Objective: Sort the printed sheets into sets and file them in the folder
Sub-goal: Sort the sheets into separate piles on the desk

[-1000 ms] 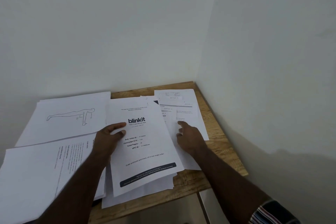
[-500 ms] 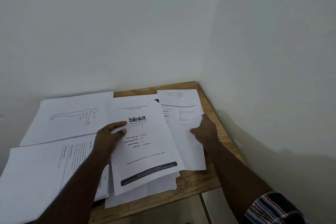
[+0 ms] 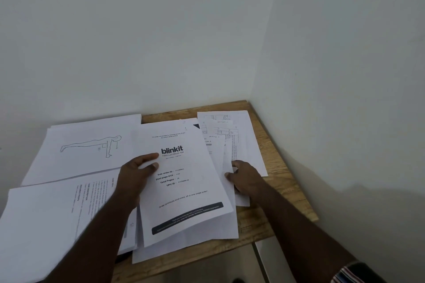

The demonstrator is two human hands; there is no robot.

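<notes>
Printed sheets cover a wooden table point(image 3: 273, 204). The "blinkit" cover sheet point(image 3: 184, 181) lies on top of a small stack in the middle. My left hand point(image 3: 135, 177) holds its left edge, with thumb and forefinger on the paper. To its right lie several fanned sheets printed with tables point(image 3: 230, 135). My right hand point(image 3: 246, 177) pinches them near their lower edge. A sheet with a line drawing of a push-up point(image 3: 92, 145) lies at the back left, and a text sheet point(image 3: 53, 213) at the front left. A dark corner point(image 3: 196, 126) peeks out behind the cover sheet; what it is cannot be told.
The table stands in a corner, with white walls close behind it and to its right. Its front edge runs under the overhanging sheets. A strip of bare wood shows along the right side and front right.
My right hand has moved from the right edge of the table sheets to their lower left, and those sheets are now fanned apart. My left hand has stayed on the cover sheet.
</notes>
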